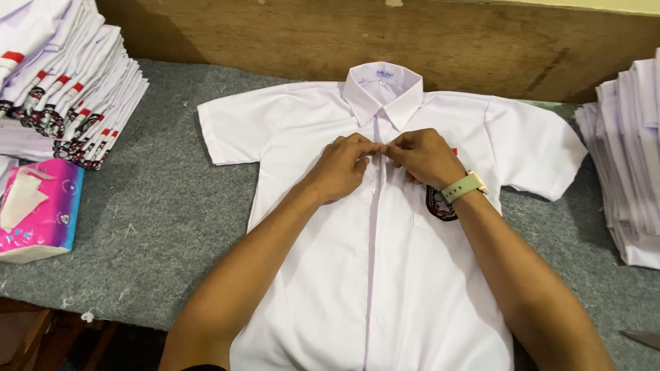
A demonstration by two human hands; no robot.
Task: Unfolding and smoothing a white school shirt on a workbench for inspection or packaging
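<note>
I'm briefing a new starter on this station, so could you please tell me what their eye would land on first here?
First, the white short-sleeved shirt spread flat on the grey felt table, with the left hand and right hand meeting at its button placket just below the collar. Next, the stacks of folded white shirts: one at far left, another at the right edge. A pink tissue pack lies at left.

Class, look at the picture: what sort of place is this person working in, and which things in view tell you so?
Probably a garment workshop or uniform finishing room. Both hands pinch the placket of a white shirt spread on a grey felt table, with stacks of folded white shirts at the left and right.
</note>
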